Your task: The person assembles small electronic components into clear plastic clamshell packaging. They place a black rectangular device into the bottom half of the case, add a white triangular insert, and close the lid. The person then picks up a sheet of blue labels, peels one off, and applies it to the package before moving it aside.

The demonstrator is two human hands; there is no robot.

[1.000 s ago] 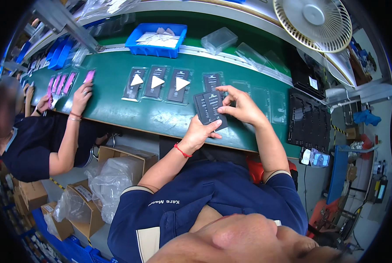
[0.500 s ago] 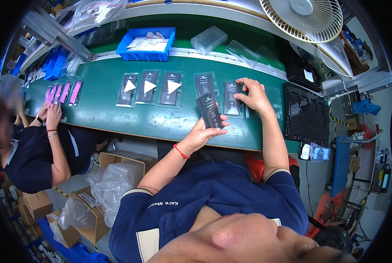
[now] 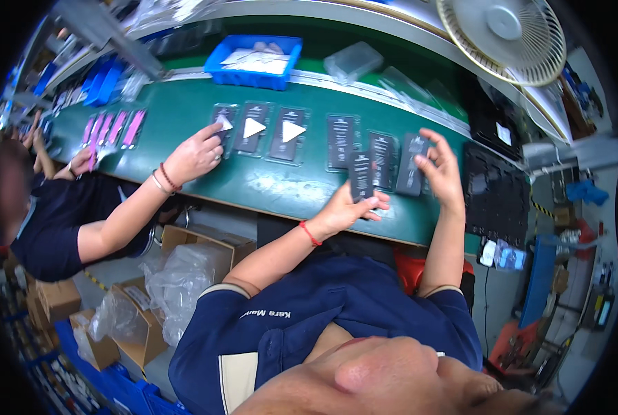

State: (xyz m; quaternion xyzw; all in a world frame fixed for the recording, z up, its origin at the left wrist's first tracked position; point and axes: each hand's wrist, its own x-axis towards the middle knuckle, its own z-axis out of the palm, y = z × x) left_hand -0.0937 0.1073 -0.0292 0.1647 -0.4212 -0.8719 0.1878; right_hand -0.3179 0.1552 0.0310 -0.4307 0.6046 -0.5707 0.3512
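My left hand (image 3: pixel 350 210) is closed on a flat black phone battery (image 3: pixel 361 174), held tilted above the front of the green bench; whether more than one is stacked there I cannot tell. My right hand (image 3: pixel 442 169) grips another battery (image 3: pixel 410 164) by its right edge, at the right end of the row. Just left of it, a battery (image 3: pixel 381 153) lies in a clear plastic tray, partly covered by the held one. Beside that is a further trayed battery (image 3: pixel 340 140). Left of these, three trayed batteries carry white triangular pieces, one being this battery (image 3: pixel 286 145).
A co-worker's hand (image 3: pixel 202 152) touches the leftmost triangle-marked battery. Pink strips (image 3: pixel 133 128) lie farther left. Behind stand a blue bin (image 3: pixel 254 77) of white pieces and a clear box (image 3: pixel 354 62). A black moulded tray (image 3: pixel 497 190) and a fan (image 3: pixel 506 31) are at right.
My right hand has moved from the trayed battery to the tray at its right, now with a battery in it. The co-worker's hand has reached across to the leftmost triangle-marked battery. The view has shifted.
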